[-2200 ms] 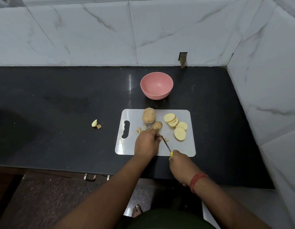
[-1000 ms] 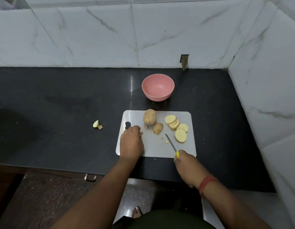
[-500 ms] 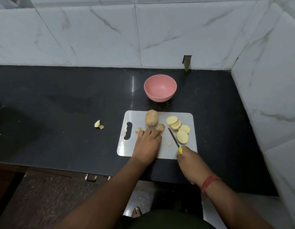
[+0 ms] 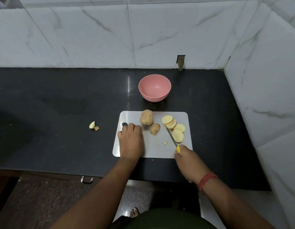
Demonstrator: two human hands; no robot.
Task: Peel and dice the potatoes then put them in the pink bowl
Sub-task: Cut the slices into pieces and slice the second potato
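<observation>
A white cutting board [image 4: 153,151] lies on the black counter, with the pink bowl [image 4: 154,96] standing empty behind it. On the board are a whole unpeeled potato [image 4: 146,119], a sliced end piece with skin [image 4: 155,129], several round slices [image 4: 177,136] and a small wedge [image 4: 165,143]. My left hand [image 4: 131,141] rests on the board's left part beside the handle hole, fingertips bent down and hiding what is under them. My right hand [image 4: 186,159] grips a yellow-handled knife [image 4: 171,137], whose blade points up-left along the slices.
Two potato scraps [image 4: 93,126] lie on the counter left of the board. Marble walls close off the back and the right side [image 4: 267,96]. The counter's front edge [image 4: 61,171] runs just below the board.
My left hand has slid left from the sliced end piece to the handle hole, covering the small bits there. The knife blade has shifted slightly toward the slices.
</observation>
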